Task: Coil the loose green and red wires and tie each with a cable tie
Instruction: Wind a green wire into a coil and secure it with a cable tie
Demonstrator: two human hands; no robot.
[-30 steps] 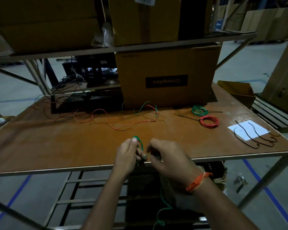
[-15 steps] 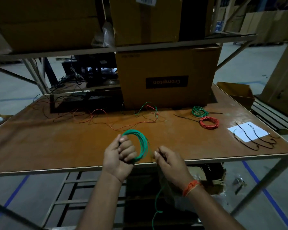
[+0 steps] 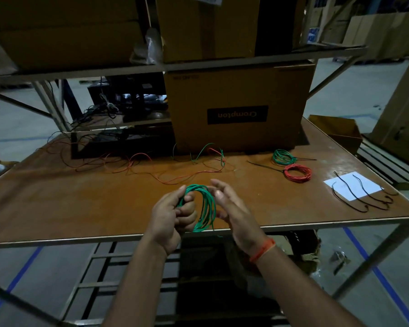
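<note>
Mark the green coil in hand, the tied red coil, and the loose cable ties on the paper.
green coil [image 3: 207, 208]: head view, right side of the loop.
tied red coil [image 3: 297, 173]: head view, its ring of strands.
cable ties [image 3: 361, 188]: head view, one black strap on the paper.

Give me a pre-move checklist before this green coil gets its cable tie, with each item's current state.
1. Left hand grips the green coil: ok.
2. Right hand free to fetch a tie, fingers straight beside the coil: ok.
3. Loose cable ties ready on the white paper to the right: ok.
4. Wire fully wound in: cannot tell; a short end shows at the coil's bottom.
5. Coil already tied: not ok, no tie visible on it.
6. Loose red wire coiled: not ok, it lies spread on the table.
</note>
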